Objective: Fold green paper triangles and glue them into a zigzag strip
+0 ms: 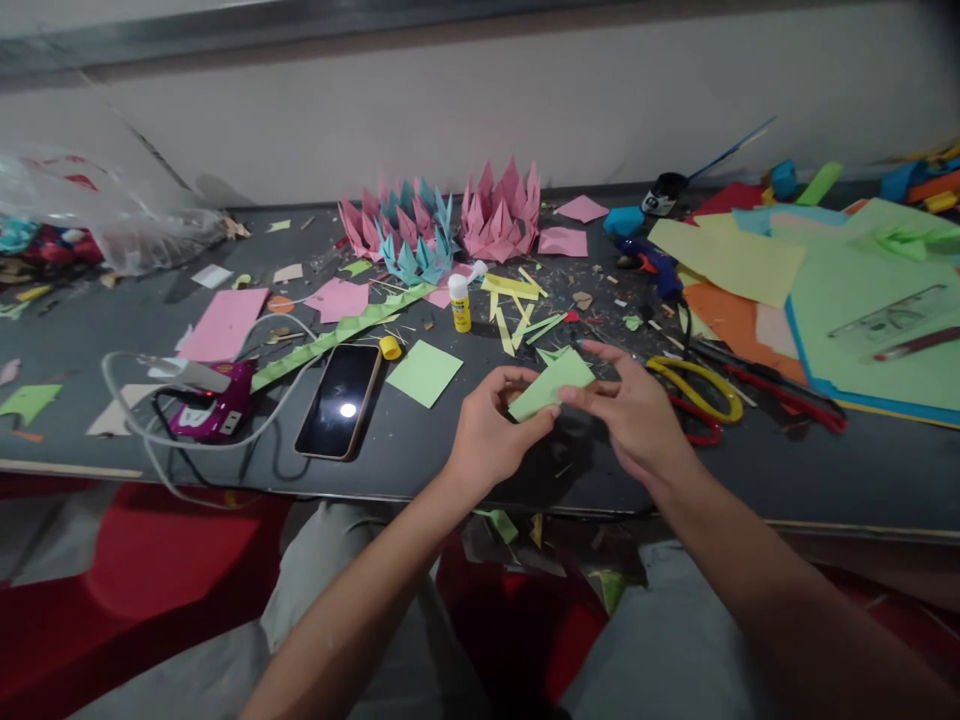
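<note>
From the far left, a clear bag point(150, 225) sits on the table point(420, 450), then a white cable point(139, 420) loops round a purple power strip point(212, 405); a sleeve or elbow snagging that loop could drag things about. Now the phone point(337, 402), lying flat, and a green square point(425, 373) just beside it. Beyond stands the glue stick point(460, 308), its yellow cap point(390, 347) apart; knock it over and it could smear the paper.

Here's the centre: the left hand point(491, 425) grips the green paper point(551, 388), thumb in front, fingers behind. Squeeze too hard and it may crumple; let it slip and the crease could run crooked. It's pale green, matte, folded into a narrow oblong, tilted up to the right, above the table's near side. The right hand point(637, 405) has its fingers parted, one touching the paper's right end; whether they pinch, I can't tell. Just right, scissors point(697, 388) lie near that wrist, easily bumped.
</note>
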Demonstrator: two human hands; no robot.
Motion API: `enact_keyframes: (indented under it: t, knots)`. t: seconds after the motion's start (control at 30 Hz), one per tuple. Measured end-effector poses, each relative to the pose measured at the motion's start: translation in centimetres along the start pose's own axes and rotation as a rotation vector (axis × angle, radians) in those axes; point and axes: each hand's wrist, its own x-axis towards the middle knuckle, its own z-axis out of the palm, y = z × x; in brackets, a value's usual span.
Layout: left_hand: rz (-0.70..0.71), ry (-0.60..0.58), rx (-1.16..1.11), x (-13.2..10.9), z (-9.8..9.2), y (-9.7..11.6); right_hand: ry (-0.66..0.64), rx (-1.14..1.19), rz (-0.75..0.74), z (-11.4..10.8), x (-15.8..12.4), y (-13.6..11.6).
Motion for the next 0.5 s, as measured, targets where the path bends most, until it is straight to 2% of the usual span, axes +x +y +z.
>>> enact_keyframes:
  t: [0.13, 0.2, 0.23, 0.27, 0.33, 0.37, 0.43, 0.5]
  knots:
    - [-0.001, 0.044, 0.038, 0.0, -0.5, 0.3, 0.29, 0.173, -0.126, -2.7, 2.4, -1.6]
    - [-0.031, 0.062, 0.053, -0.1, -1.0, 0.4, 0.33, 0.139, -0.208, -3.5, 2.7, -1.6]
    - [-0.05, 0.065, 0.052, -0.2, -1.3, 0.4, 0.276, 0.071, -0.182, -3.6, 2.4, -1.3]
    - [-0.07, 0.063, 0.049, -0.4, -1.6, 0.3, 0.131, -0.026, -0.111, -3.3, 1.8, -0.8]
    - [-0.103, 0.044, 0.044, -0.8, -1.8, 0.0, -0.24, -0.218, 0.006, -2.3, 0.2, 0.6]
    - [-0.114, 0.026, 0.044, -0.9, -1.9, -0.2, -0.345, -0.276, 0.014, -1.6, -0.7, 1.3]
    - [-0.138, -0.035, 0.043, -1.2, -1.8, -0.6, -0.402, -0.33, -0.006, -0.6, -1.9, 2.2]
    - [-0.167, -0.097, 0.028, -1.4, -1.8, -0.7, -0.35, -0.356, -0.045, -0.3, -2.0, 2.3]
